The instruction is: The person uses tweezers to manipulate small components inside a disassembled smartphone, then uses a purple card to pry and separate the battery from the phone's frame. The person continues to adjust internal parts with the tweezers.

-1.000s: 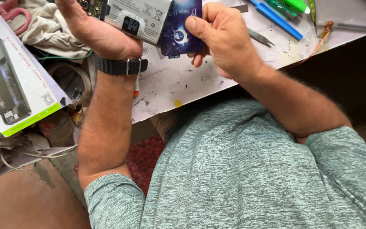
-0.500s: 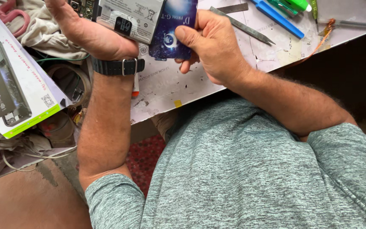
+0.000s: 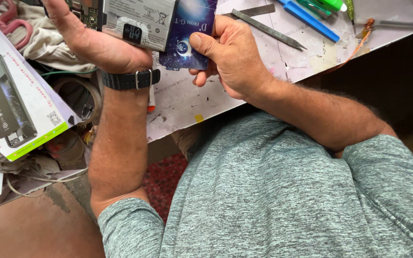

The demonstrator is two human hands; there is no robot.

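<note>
At the top of the head view my left hand (image 3: 96,45) grips an opened phone (image 3: 137,19) with its grey battery and green circuit board showing. A black watch strap (image 3: 130,79) circles that wrist. My right hand (image 3: 233,55) pinches a dark blue card with a starry print (image 3: 190,33), which lies against the phone's right edge beside the battery. Both hands hover over the white, stained worktop (image 3: 187,102).
A white box with a phone picture and green edge (image 3: 13,102) lies at left. A grey metal file (image 3: 268,28), a blue tool (image 3: 309,19) and green tools (image 3: 328,5) lie at top right. Pink-handled scissors (image 3: 5,19) rest on cloth. Cables (image 3: 34,179) lie lower left.
Both hands, with the phone and the card, have drifted slightly toward the upper left of the view. The grips have not changed.
</note>
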